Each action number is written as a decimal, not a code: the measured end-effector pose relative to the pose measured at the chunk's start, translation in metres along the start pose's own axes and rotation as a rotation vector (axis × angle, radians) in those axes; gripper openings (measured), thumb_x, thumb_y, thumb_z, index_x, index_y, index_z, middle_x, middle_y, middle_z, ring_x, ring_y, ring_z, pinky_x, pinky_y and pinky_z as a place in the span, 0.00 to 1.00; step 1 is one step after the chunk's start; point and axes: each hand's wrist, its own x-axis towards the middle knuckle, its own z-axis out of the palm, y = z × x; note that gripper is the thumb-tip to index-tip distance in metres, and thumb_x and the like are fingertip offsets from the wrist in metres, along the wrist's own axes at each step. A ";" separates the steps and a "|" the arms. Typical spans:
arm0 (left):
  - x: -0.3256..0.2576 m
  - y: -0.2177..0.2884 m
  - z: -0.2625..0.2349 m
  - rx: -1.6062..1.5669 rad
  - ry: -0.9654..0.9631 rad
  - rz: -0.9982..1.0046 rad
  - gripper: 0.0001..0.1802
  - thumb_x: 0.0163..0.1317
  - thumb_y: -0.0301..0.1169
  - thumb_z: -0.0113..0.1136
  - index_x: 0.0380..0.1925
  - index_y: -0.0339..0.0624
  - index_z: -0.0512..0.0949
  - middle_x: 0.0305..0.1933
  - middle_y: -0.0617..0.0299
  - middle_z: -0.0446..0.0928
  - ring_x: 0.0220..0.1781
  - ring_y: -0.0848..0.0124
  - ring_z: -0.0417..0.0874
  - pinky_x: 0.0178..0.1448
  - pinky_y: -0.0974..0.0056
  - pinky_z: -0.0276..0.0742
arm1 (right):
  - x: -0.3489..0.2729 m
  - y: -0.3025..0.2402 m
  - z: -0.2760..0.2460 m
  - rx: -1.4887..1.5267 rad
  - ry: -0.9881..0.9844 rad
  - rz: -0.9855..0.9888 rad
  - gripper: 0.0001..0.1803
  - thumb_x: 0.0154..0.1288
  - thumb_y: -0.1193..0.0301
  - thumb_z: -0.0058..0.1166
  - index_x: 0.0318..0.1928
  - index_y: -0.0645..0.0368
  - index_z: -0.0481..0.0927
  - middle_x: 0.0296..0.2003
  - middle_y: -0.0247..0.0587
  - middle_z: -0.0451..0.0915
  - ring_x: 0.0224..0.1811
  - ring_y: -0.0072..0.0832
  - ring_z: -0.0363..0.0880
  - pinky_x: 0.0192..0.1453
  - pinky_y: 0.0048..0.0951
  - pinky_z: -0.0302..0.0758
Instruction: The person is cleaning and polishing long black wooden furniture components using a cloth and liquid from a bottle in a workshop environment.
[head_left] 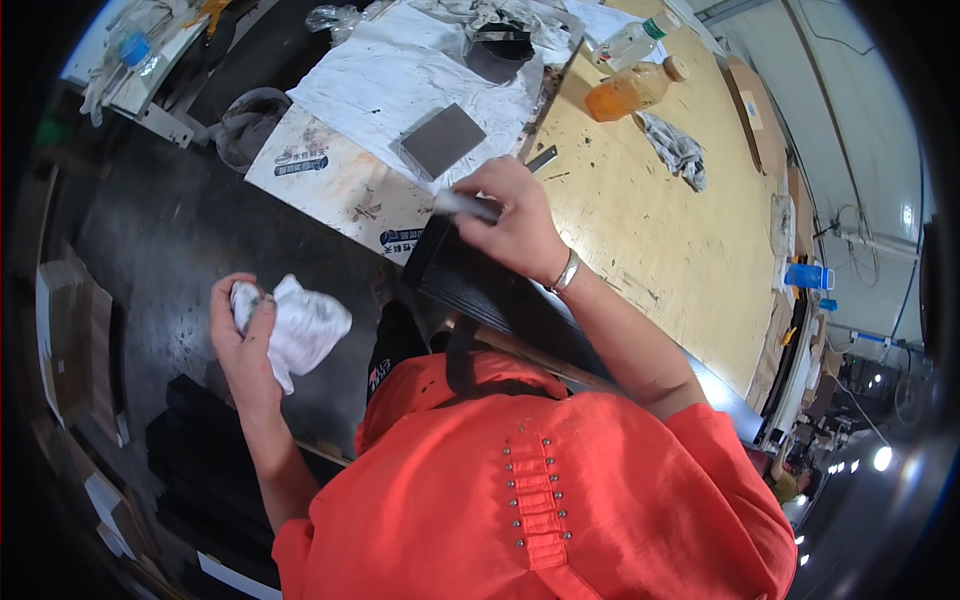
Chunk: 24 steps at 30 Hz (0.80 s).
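My left hand (243,335), at the left away from the table, grips a crumpled white cloth (312,330) that hangs out past the fingers. Over the table's near edge, my right hand (525,225) is closed round a small grey piece (467,206), blurred by motion, so its kind does not show. Just below that hand lies a long black piece with a ridged side (490,275), along the table edge by my body. A flat dark grey rectangular plate (443,142) rests beyond the right hand on a stained white sheet (355,75). Past the knuckles a thin dark strip (543,158) shows.
On the wooden tabletop (640,235) lie a bottle of orange liquid (630,92), a clear bottle (625,48) and a grey rag (675,150). A black container (500,50) stands on the sheet. Dark stacked pieces (205,460) and cardboard (75,340) are at the lower left.
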 end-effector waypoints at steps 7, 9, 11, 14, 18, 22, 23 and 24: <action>-0.019 0.018 0.094 0.074 -0.632 0.156 0.22 0.53 0.15 0.63 0.50 0.39 0.79 0.52 0.58 0.76 0.53 0.67 0.80 0.51 0.66 0.79 | -0.049 0.051 0.005 0.601 0.689 0.773 0.09 0.60 0.74 0.63 0.38 0.68 0.84 0.30 0.32 0.81 0.29 0.17 0.74 0.36 0.21 0.70; -0.024 -0.004 0.115 0.331 -0.616 0.549 0.20 0.48 0.16 0.66 0.44 0.38 0.82 0.54 0.55 0.76 0.51 0.55 0.79 0.53 0.58 0.79 | -0.047 0.053 0.008 0.692 0.887 0.761 0.10 0.58 0.74 0.63 0.38 0.68 0.84 0.30 0.32 0.81 0.30 0.17 0.72 0.36 0.20 0.70; -0.018 -0.027 0.125 0.387 -0.571 0.563 0.20 0.45 0.18 0.68 0.43 0.38 0.82 0.52 0.55 0.76 0.52 0.54 0.77 0.55 0.54 0.77 | -0.045 0.050 0.007 0.677 0.875 0.730 0.10 0.58 0.74 0.63 0.38 0.68 0.83 0.30 0.33 0.81 0.31 0.17 0.73 0.36 0.20 0.70; 0.002 -0.024 0.163 0.410 -0.500 0.594 0.17 0.46 0.21 0.70 0.39 0.37 0.81 0.47 0.55 0.77 0.51 0.52 0.77 0.55 0.54 0.75 | -0.049 0.045 0.010 0.612 0.814 0.706 0.10 0.57 0.75 0.62 0.38 0.69 0.83 0.30 0.34 0.82 0.31 0.17 0.74 0.37 0.21 0.71; 0.029 -0.018 0.193 0.585 -0.554 0.663 0.19 0.54 0.27 0.68 0.45 0.37 0.76 0.44 0.50 0.77 0.52 0.46 0.75 0.55 0.48 0.72 | -0.043 0.042 0.009 0.593 0.805 0.716 0.11 0.58 0.73 0.62 0.38 0.70 0.83 0.30 0.35 0.82 0.31 0.18 0.76 0.37 0.23 0.74; 0.007 -0.022 0.174 0.663 -0.556 0.670 0.17 0.57 0.26 0.64 0.46 0.35 0.74 0.44 0.45 0.77 0.49 0.43 0.77 0.54 0.48 0.72 | -0.055 0.042 0.022 0.557 0.670 0.868 0.13 0.56 0.71 0.64 0.37 0.70 0.82 0.30 0.41 0.83 0.30 0.23 0.78 0.37 0.28 0.76; 0.002 -0.023 0.171 0.650 -0.523 0.715 0.16 0.57 0.24 0.62 0.46 0.36 0.73 0.44 0.45 0.77 0.51 0.44 0.76 0.54 0.46 0.72 | -0.056 0.033 0.031 0.441 0.725 0.745 0.13 0.55 0.72 0.64 0.37 0.69 0.82 0.31 0.43 0.82 0.31 0.27 0.79 0.37 0.30 0.76; 0.000 -0.023 0.171 0.636 -0.491 0.759 0.16 0.57 0.23 0.60 0.46 0.36 0.72 0.44 0.46 0.77 0.52 0.45 0.75 0.55 0.44 0.71 | -0.055 0.028 0.036 0.324 0.776 0.623 0.13 0.54 0.73 0.64 0.38 0.68 0.82 0.32 0.45 0.81 0.32 0.31 0.80 0.38 0.32 0.77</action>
